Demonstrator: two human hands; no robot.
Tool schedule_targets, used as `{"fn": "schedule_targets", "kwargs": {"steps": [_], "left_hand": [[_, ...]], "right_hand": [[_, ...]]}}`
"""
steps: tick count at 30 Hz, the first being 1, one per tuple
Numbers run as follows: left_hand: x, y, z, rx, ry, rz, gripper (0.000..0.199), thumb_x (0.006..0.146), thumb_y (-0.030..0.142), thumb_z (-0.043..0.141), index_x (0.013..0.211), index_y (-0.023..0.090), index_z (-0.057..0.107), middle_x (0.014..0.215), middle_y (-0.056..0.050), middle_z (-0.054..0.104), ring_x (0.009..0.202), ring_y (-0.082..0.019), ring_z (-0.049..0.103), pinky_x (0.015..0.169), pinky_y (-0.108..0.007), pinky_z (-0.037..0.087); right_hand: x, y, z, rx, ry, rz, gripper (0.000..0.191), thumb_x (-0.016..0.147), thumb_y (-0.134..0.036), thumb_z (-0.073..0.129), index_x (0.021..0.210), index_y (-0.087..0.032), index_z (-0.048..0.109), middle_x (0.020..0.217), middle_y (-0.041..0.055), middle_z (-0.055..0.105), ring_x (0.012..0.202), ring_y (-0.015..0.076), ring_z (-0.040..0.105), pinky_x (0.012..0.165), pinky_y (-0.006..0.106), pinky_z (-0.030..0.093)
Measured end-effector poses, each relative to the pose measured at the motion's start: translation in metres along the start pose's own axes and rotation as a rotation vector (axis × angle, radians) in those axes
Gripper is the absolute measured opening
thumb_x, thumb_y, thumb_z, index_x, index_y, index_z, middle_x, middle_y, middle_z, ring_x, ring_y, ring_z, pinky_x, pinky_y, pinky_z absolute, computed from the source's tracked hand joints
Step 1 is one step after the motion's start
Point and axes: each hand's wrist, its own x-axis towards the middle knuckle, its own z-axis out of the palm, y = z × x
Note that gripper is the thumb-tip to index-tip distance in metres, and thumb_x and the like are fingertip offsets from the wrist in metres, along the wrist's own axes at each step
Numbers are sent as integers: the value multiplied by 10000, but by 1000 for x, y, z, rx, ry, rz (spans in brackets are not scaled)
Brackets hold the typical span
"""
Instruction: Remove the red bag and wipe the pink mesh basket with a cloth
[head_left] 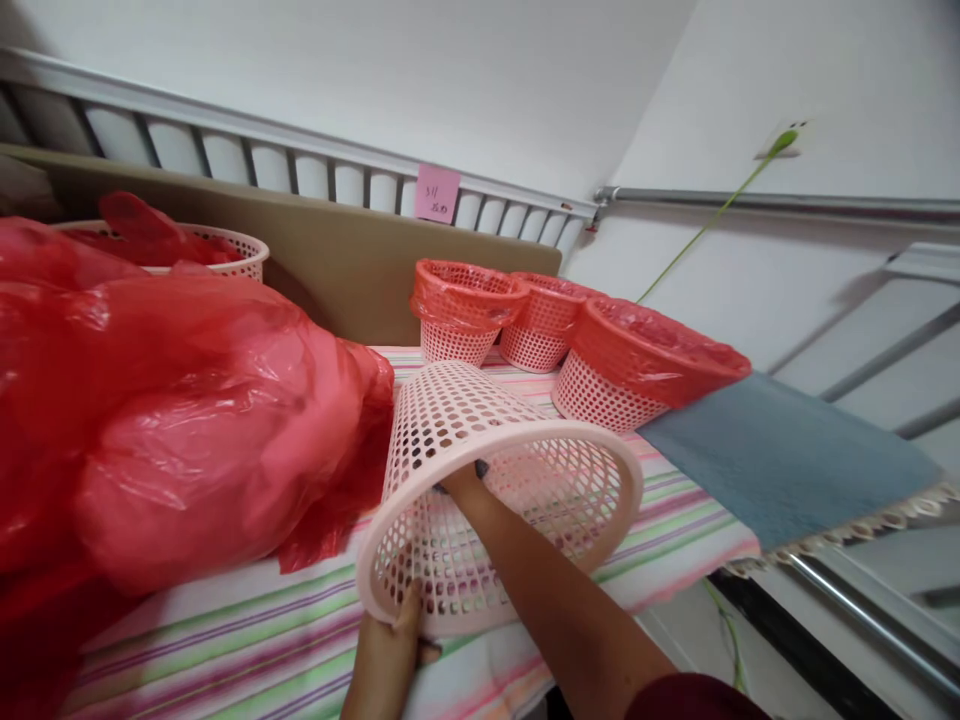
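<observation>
The basket [442,420] lies tipped on the striped cloth [247,650], its wide mouth turned toward the person and its base pointing back. The left hand [405,620] grips the rim low on the left, its fingers clamped on it with the thumb over the edge. The right hand [459,480] reaches in through the mouth; its fingers are mostly hidden, so I cannot tell whether they are apart or together.

No red bag shows over this rim. Behind and to the right, three lined baskets [461,330] stand upright in a row with red film folded over their tops, so those look finished and this one looks undone. Back left, a further basket [259,255] has red film inside, but the heap of red bags [217,420] hides too much to judge it.

That heap crowds the basket's left side; whether they touch is unclear. The nearest lined basket stands close behind on the right. More open cloth lies front left, and a strip runs right toward the blue mat [795,460]. The cloth's front edge is near the mouth, leaving little room forward.
</observation>
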Motion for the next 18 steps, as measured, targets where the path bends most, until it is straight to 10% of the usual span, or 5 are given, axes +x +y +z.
{"fn": "schedule_targets", "kwargs": {"steps": [9,13,18], "left_hand": [[-7,4,-4,-9,-55,167,606,774,458,510,1256,91,513,905,-125,721,473,-193,642,459,-312,534],[1,18,-40,89,126,356,499,704,496,554,977,95,669,945,-133,733,932,-327,661,835,-400,519],[7,21,-60,71,49,235,414,651,401,562,920,102,660,730,-84,736,765,-295,687,640,-353,555]], "right_hand": [[-138,-15,-14,-116,-9,99,416,698,-240,561,1112,-197,571,1032,93,619,964,253,578,836,328,426],[-141,-23,-17,-177,-21,21,416,697,-272,599,1109,-213,580,1031,93,597,988,266,543,868,349,396],[-142,-30,-20,-252,30,-17,453,676,-270,630,1127,-252,584,1219,115,510,1092,307,468,932,416,335]]}}
